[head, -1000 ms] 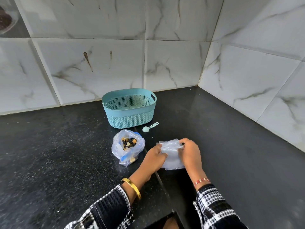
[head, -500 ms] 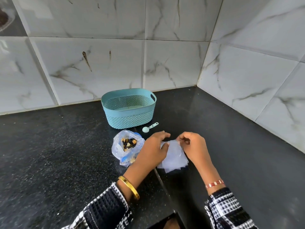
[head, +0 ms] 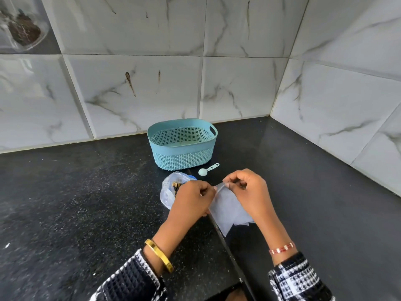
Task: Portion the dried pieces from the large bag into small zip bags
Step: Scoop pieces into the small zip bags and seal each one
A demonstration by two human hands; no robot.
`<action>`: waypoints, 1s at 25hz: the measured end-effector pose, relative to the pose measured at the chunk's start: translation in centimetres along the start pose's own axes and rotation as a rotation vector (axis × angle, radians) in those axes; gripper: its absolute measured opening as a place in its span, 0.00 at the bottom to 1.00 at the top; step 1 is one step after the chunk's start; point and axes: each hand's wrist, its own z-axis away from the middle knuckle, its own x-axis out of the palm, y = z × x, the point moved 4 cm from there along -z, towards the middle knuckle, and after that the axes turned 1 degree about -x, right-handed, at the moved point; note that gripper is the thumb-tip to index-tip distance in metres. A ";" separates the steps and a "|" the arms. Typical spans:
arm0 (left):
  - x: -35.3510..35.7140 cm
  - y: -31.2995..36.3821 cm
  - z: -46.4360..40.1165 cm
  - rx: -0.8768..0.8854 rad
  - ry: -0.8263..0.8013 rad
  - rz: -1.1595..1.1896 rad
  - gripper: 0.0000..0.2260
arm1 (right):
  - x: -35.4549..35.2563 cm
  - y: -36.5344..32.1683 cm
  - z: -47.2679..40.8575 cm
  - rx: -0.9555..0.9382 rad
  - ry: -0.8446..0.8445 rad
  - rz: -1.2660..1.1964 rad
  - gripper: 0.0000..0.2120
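A small clear zip bag hangs between my two hands above the black counter, with more small bags layered under it. My left hand pinches its upper left edge, and my right hand pinches the top strip from the right. The large bag of dark and tan dried pieces lies just left of my left hand, partly hidden by it. A small mint measuring spoon lies beyond my hands.
A teal perforated basket stands behind the spoon near the tiled wall. The counter ends at tiled walls at the back and on the right. A seam in the counter runs toward me under the bags.
My hands have lifted the small bags off the counter and moved up to the top edge. The camera has tilted, so everything sits lower in view.
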 end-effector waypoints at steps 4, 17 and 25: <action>-0.5 -0.6 0.2 -0.048 -0.003 -0.007 0.07 | -0.1 0.3 0.7 0.044 0.078 -0.100 0.09; -0.6 -1.3 2.0 -0.188 0.155 0.389 0.08 | 2.8 0.0 3.6 0.098 0.049 -0.175 0.05; -0.2 -2.4 1.9 -0.286 0.084 0.535 0.03 | 4.0 -0.7 2.6 0.094 0.014 -0.198 0.07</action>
